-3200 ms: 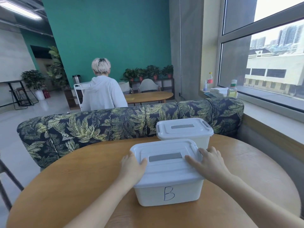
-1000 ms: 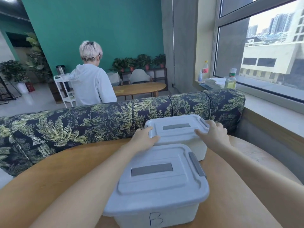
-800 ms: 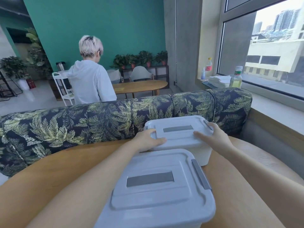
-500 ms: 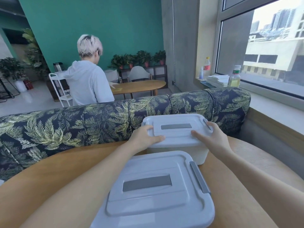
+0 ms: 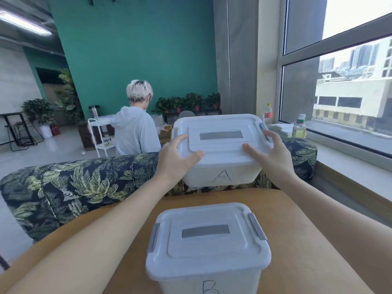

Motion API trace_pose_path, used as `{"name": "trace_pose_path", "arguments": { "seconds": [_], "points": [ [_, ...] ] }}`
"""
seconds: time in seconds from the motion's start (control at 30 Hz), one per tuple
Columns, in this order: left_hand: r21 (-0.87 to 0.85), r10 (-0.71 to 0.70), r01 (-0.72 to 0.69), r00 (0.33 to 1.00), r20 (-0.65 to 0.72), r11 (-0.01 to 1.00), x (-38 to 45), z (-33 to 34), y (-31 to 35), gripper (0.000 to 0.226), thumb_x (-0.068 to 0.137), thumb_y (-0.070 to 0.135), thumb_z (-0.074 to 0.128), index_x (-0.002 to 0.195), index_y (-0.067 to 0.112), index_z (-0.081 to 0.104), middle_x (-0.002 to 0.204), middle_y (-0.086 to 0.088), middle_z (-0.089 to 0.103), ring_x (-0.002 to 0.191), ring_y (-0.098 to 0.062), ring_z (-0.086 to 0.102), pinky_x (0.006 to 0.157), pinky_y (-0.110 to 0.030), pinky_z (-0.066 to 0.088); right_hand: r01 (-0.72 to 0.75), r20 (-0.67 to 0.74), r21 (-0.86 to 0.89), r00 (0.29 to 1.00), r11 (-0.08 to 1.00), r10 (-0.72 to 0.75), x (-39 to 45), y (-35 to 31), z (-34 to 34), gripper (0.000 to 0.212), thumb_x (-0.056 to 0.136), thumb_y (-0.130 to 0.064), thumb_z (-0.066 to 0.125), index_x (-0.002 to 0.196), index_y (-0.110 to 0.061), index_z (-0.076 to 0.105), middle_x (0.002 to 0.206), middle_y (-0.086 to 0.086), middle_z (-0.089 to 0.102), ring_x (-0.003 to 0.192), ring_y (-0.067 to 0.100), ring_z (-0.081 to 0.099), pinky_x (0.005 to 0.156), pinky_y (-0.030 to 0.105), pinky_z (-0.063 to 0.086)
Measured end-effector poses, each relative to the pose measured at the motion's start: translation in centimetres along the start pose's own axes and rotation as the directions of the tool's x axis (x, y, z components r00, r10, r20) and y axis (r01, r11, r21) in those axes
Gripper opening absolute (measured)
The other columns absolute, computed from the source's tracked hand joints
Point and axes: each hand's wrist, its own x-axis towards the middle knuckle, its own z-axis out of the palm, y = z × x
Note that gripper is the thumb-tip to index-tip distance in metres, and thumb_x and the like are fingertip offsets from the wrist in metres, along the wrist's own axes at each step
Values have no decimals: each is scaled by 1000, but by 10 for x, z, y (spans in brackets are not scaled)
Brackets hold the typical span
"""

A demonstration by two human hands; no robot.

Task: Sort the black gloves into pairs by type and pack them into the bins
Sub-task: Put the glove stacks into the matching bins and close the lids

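Observation:
Two white lidded bins are in view. Bin A [image 5: 220, 166], marked with the letter A on its front, is held up in the air above the far edge of the round wooden table [image 5: 307, 247]. My left hand [image 5: 176, 160] grips its left side and my right hand [image 5: 269, 158] grips its right side, thumbs on the closed lid. Bin B [image 5: 207, 240], lid shut with grey latches, stands on the table close to me, between my forearms. No gloves are visible.
A leaf-patterned sofa back [image 5: 84, 187] curves around the table's far side. A person in a pale hoodie [image 5: 135, 128] stands beyond it, facing away. On the right runs a window sill [image 5: 347, 153] with bottles [image 5: 299, 127] and a stack of papers.
My hands went from bin B to bin A behind it, took hold of its sides, and have now lifted it off the table.

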Motion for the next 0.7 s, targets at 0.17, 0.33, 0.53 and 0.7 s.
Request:
{"name": "trace_pose_path", "arguments": {
  "seconds": [0.17, 0.33, 0.53, 0.7],
  "points": [
    [10, 8, -8, 999, -45, 1000, -39, -49, 20, 90, 69, 77, 62, 142, 26, 53, 147, 2, 52, 138, -17, 44, 110, -37, 38, 55, 27, 40, 998, 998, -56, -33, -44, -10, 74, 82, -54, 78, 144, -29, 47, 145, -2, 52, 131, 20, 48, 97, 34, 39],
    [-9, -29, 29, 999, -38, 1000, -81, -82, 25, 76, 81, 68, 66, 139, 20, 57, 146, 4, 54, 138, -14, 45, 101, -27, 33, 39, 102, 41, 994, 998, -43, -72, -65, -16, 72, 80, -62, 75, 141, -32, 50, 137, 0, 55, 125, 21, 50, 94, 36, 39],
    [30, -117, 116, 993, 32, 993, -118, -92, 20, 72, 82, 71, 64, 135, 21, 61, 145, 4, 56, 137, -14, 46, 97, -24, 31, -21, 142, 29, 990, 999, 17, -112, -63, -21, 65, 84, -59, 72, 138, -30, 52, 135, 3, 57, 118, 21, 52, 96, 38, 44],
    [55, -144, 139, 985, 97, 989, -135, -88, 8, 78, 77, 79, 62, 131, 23, 63, 143, 3, 59, 135, -14, 49, 99, -25, 33, -59, 175, -11, 983, 998, 60, -133, -52, -25, 70, 84, -59, 72, 141, -26, 51, 140, 5, 55, 115, 18, 49, 92, 34, 39]
  ]
}}
